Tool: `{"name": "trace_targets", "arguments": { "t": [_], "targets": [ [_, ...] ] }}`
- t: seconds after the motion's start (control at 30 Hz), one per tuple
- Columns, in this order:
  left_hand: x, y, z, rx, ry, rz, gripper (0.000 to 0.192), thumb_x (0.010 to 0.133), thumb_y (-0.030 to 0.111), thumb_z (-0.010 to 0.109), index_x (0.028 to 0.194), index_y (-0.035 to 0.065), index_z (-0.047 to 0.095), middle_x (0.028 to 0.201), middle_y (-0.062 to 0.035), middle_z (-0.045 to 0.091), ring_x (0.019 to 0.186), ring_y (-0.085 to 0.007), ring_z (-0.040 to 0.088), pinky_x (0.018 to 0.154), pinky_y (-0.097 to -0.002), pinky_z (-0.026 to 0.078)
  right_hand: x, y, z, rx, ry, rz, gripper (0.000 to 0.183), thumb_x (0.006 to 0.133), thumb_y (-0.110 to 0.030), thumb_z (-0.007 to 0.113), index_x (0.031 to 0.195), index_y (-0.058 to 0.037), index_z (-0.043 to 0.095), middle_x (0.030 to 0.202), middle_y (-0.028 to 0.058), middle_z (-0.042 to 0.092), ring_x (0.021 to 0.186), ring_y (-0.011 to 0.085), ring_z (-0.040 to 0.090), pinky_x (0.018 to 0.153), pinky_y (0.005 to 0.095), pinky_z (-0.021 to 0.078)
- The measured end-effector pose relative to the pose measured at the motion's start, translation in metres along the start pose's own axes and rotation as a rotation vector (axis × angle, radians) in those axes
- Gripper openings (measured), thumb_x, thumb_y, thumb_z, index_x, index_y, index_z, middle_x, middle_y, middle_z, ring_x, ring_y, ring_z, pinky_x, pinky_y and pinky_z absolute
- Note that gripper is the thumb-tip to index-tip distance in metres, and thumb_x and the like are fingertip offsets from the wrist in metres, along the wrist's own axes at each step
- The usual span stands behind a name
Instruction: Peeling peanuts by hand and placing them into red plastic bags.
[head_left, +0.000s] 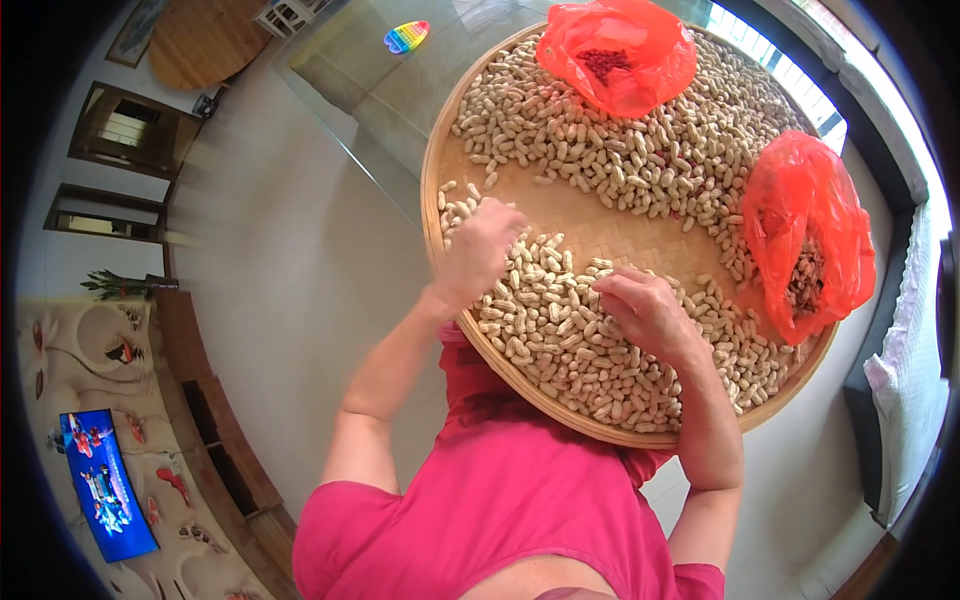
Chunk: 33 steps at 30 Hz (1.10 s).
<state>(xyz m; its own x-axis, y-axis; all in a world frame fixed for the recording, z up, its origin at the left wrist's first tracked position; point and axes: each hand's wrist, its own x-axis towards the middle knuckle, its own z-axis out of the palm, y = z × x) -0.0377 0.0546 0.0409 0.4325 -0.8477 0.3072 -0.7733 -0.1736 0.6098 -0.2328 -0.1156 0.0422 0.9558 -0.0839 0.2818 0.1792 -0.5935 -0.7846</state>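
Note:
A round woven bamboo tray holds many unshelled peanuts, heaped near me and along the far side. My left hand is over the near heap by the tray's left edge, slightly blurred; whether it holds a peanut is hidden. My right hand rests at the middle of the near heap with its fingertips bent together, and I cannot tell what is between them. A red plastic bag with small dark red kernels lies open on the far peanuts. Another red plastic bag, at the right, holds brownish pieces.
The tray sits partly over a glass-topped table, on which a rainbow-coloured pop-it toy lies. At the left are a wooden cabinet and a lit television. A dark sofa with a pale cover stands at the right.

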Motion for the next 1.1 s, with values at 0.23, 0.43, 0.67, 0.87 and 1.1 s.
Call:
{"name": "trace_targets", "arguments": {
  "t": [0.23, 0.43, 0.67, 0.87, 1.1],
  "targets": [
    [0.018, 0.083, 0.062, -1.39, -0.049, -0.523, 0.007, 0.088, 0.002, 0.053, 0.095, 0.0014, 0.055, 0.084, -0.0021, 0.056, 0.073, -0.0075, 0.052, 0.063, -0.0221, 0.045, 0.003, 0.001, 0.003, 0.33, 0.369, 0.212, 0.037, 0.077, 0.009, 0.061, 0.113, 0.002, 0.056, 0.084, 0.0068, 0.063, 0.073, 0.0125, 0.061, 0.063, 0.0244, 0.0496],
    [0.028, 0.075, 0.092, -1.804, -0.078, -0.645, 0.007, 0.089, 0.007, 0.055, 0.092, 0.0004, 0.056, 0.08, -0.0053, 0.058, 0.067, -0.0112, 0.055, 0.062, -0.0239, 0.047, 0.002, 0.006, -0.011, 0.305, 0.526, 0.179, 0.016, 0.079, 0.008, 0.06, 0.094, 0.0031, 0.062, 0.08, 0.0041, 0.059, 0.069, 0.0081, 0.056, 0.062, 0.02, 0.0447],
    [0.029, 0.081, 0.095, -1.258, -0.184, -0.459, 0.017, 0.093, 0.017, 0.052, 0.088, 0.0011, 0.056, 0.071, 0.0013, 0.053, 0.06, -0.0039, 0.046, 0.054, -0.0185, 0.039, -0.002, 0.017, -0.012, 0.439, 0.542, 0.366, 0.006, 0.087, -0.001, 0.056, 0.088, 0.0015, 0.061, 0.07, -0.0031, 0.054, 0.061, 0.003, 0.044, 0.053, 0.0172, 0.0361],
    [0.026, 0.069, 0.1, -1.515, -0.216, -0.497, 0.024, 0.096, 0.021, 0.046, 0.083, 0.0028, 0.054, 0.068, 0.0007, 0.05, 0.056, -0.0055, 0.042, 0.05, -0.0193, 0.034, -0.002, 0.021, -0.017, 0.732, 0.4, 0.418, 0.016, 0.088, -0.001, 0.055, 0.102, -0.0005, 0.063, 0.077, -0.0033, 0.058, 0.068, 0.0031, 0.051, 0.062, 0.0165, 0.0425],
    [0.031, 0.076, 0.088, -1.734, -0.212, -0.66, 0.024, 0.096, 0.019, 0.043, 0.081, 0.0026, 0.052, 0.067, -0.0025, 0.049, 0.055, -0.0095, 0.042, 0.051, -0.0217, 0.036, 0.0, 0.027, -0.009, 0.854, 0.391, 0.247, 0.015, 0.087, 0.002, 0.055, 0.1, 0.0028, 0.063, 0.092, 0.0027, 0.058, 0.079, 0.0079, 0.057, 0.07, 0.02, 0.0478]
  ]
}}
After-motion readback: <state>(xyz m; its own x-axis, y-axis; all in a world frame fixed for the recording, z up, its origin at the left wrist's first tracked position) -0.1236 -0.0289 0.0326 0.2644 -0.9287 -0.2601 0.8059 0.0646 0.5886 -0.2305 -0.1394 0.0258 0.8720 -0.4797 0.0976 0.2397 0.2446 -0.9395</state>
